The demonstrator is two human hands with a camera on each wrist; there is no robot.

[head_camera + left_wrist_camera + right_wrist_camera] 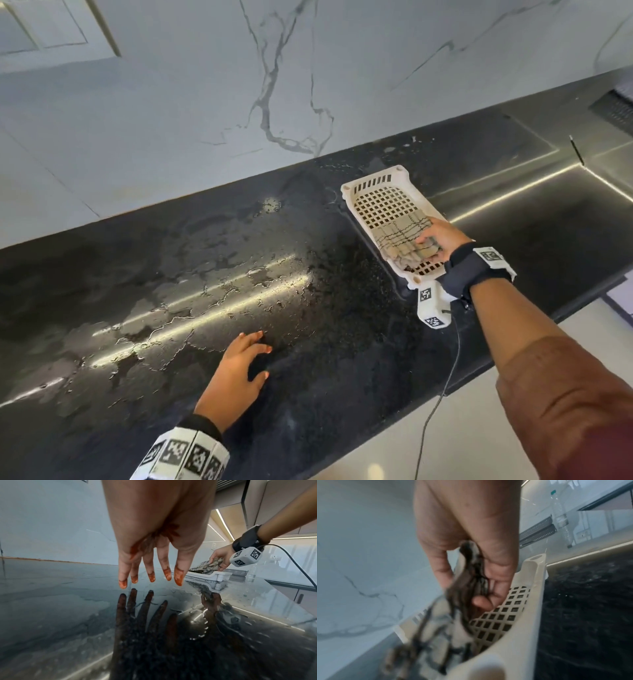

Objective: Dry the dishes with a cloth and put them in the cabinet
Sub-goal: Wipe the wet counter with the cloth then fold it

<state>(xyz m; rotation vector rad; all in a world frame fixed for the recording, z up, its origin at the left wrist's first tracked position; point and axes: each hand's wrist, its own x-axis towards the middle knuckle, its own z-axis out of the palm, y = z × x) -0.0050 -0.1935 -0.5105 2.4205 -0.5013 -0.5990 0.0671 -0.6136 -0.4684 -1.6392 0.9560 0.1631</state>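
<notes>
Left hand (pixel 236 368) hovering flat over wet black granite counter (pixel 171 274), fingers straight and spread, holding nothing. Right hand (pixel 440 240) curling fingers and thumb round beige checked cloth (pixel 404 236), cloth lying under it inside white perforated plastic tray (pixel 373 185).

A home kitchen is showing here: a wet black stone tabletop (pixel 205 274) is running along a veined marble backsplash (pixel 274 85), adjoining a steel sink (pixel 565 212), with a perforated draining basket (pixel 376 192) sitting beside it.
</notes>
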